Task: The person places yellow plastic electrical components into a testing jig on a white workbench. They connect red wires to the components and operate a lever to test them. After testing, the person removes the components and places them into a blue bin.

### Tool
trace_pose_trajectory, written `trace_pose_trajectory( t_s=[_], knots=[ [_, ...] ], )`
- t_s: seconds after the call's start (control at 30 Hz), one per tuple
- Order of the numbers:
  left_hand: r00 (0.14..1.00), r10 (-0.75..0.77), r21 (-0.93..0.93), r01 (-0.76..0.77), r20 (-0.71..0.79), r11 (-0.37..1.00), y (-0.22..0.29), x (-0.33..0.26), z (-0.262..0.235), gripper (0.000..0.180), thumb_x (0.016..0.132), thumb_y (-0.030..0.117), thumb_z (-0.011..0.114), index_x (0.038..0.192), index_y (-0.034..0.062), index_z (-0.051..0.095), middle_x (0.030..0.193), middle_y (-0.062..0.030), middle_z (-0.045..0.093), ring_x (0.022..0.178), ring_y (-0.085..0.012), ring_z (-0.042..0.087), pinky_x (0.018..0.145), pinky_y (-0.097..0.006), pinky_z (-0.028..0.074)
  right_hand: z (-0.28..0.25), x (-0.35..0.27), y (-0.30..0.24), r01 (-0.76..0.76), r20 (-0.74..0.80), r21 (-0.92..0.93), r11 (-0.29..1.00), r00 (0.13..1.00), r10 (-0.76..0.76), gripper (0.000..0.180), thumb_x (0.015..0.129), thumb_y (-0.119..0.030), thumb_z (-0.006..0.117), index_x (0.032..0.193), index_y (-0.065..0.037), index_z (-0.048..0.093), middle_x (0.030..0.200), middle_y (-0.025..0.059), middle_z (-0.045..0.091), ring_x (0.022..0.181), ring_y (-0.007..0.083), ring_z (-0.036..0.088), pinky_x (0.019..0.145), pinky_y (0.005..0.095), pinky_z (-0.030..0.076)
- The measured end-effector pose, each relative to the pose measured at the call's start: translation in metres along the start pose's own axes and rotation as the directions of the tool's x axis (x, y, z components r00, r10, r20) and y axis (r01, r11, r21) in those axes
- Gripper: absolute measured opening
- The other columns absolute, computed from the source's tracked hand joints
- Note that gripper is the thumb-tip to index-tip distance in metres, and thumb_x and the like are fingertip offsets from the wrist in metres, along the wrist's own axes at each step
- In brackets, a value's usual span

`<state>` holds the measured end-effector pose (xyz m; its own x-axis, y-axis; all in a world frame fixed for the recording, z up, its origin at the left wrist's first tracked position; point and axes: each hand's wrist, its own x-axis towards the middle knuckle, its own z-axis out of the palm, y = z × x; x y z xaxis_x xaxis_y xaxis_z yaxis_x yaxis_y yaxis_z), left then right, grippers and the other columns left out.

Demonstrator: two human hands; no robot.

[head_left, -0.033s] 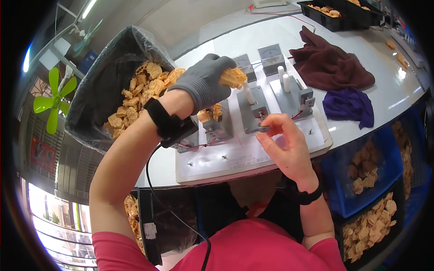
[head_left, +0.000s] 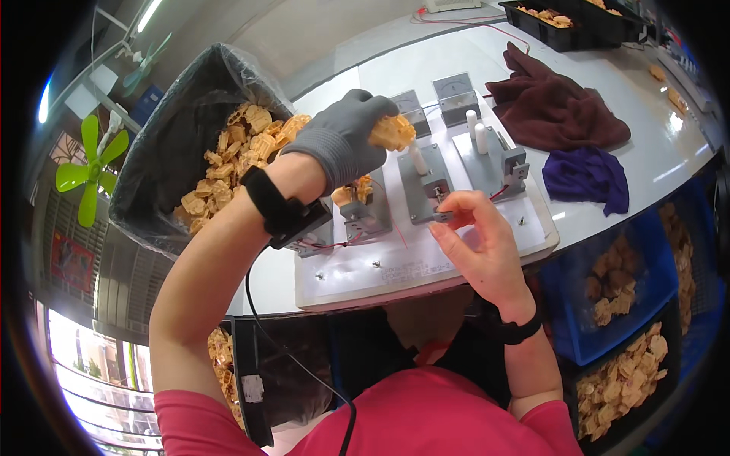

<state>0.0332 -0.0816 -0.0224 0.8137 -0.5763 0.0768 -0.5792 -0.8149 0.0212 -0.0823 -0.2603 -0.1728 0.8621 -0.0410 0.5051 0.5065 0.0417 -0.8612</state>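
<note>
My left hand (head_left: 346,137), in a grey knit glove, is closed on a tan moulded plastic part (head_left: 392,133). It holds the part just above and behind the white post (head_left: 417,159) of the middle grey fixture (head_left: 426,182). Bare and curled, my right hand (head_left: 483,239) has thumb and forefinger around the small grey block (head_left: 442,216) at that fixture's front. Another tan part (head_left: 353,190) sits on the fixture to the left, partly hidden under my left wrist. The right-hand fixture (head_left: 487,163) carries two white posts and no tan part.
A plastic-lined bin (head_left: 163,152) of tan parts stands at the left. Two dial meters (head_left: 455,99) are behind the fixtures on a white base board (head_left: 342,285). A brown cloth (head_left: 559,106) and a purple cloth (head_left: 585,178) lie right; a blue crate (head_left: 566,304) is below.
</note>
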Motion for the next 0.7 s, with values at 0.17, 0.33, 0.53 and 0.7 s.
trace_pose_trajectory(
  t_s=[0.17, 0.33, 0.53, 0.7],
  knots=[
    [0.969, 0.244, 0.061, -0.246, 0.042, 0.967, 0.012, -0.018, 0.003, 0.060, 0.081, 0.007, 0.071, 0.137, 0.0155, 0.055, 0.135, -0.0222, 0.054, 0.112, -0.0413, 0.061, 0.097, -0.043, 0.050, 0.000, 0.000, 0.001, 0.033, 0.007, -0.006, 0.999, 0.999, -0.033, 0.025, 0.087, -0.008, 0.072, 0.108, -0.004, 0.059, 0.097, 0.0072, 0.061, 0.084, 0.0188, 0.057, 0.080, 0.0314, 0.048],
    [0.952, 0.200, 0.089, -0.225, 0.230, 0.970, 0.033, -0.010, 0.008, 0.072, 0.083, 0.004, 0.066, 0.150, 0.0182, 0.042, 0.150, -0.0257, 0.042, 0.114, -0.0453, 0.059, 0.096, -0.047, 0.051, -0.003, 0.000, -0.001, 0.025, 0.007, -0.031, 0.999, 1.000, -0.025, 0.025, 0.088, -0.008, 0.072, 0.109, -0.004, 0.059, 0.099, 0.0075, 0.061, 0.085, 0.0191, 0.057, 0.080, 0.0315, 0.048],
    [0.904, 0.169, -0.030, -0.171, 0.393, 0.985, 0.027, -0.017, 0.005, 0.080, 0.085, 0.011, 0.067, 0.156, 0.0163, 0.031, 0.159, -0.0210, 0.032, 0.118, -0.0427, 0.058, 0.099, -0.046, 0.050, 0.005, -0.002, -0.002, -0.050, 0.028, 0.032, 0.998, 0.998, 0.050, 0.027, 0.088, -0.008, 0.072, 0.112, -0.004, 0.059, 0.101, 0.0074, 0.062, 0.087, 0.0182, 0.058, 0.081, 0.0314, 0.048],
    [0.981, 0.194, -0.187, -0.188, 0.011, 0.964, 0.022, -0.071, -0.034, 0.074, 0.090, 0.016, 0.070, 0.155, 0.0096, 0.035, 0.154, -0.0152, 0.045, 0.135, -0.0279, 0.050, 0.111, -0.039, 0.040, 0.002, -0.002, 0.009, 0.022, -0.143, -0.070, 0.997, 0.989, -0.032, 0.034, 0.088, -0.008, 0.072, 0.118, -0.004, 0.055, 0.105, 0.0077, 0.059, 0.091, 0.0176, 0.058, 0.083, 0.0321, 0.048]
  ],
)
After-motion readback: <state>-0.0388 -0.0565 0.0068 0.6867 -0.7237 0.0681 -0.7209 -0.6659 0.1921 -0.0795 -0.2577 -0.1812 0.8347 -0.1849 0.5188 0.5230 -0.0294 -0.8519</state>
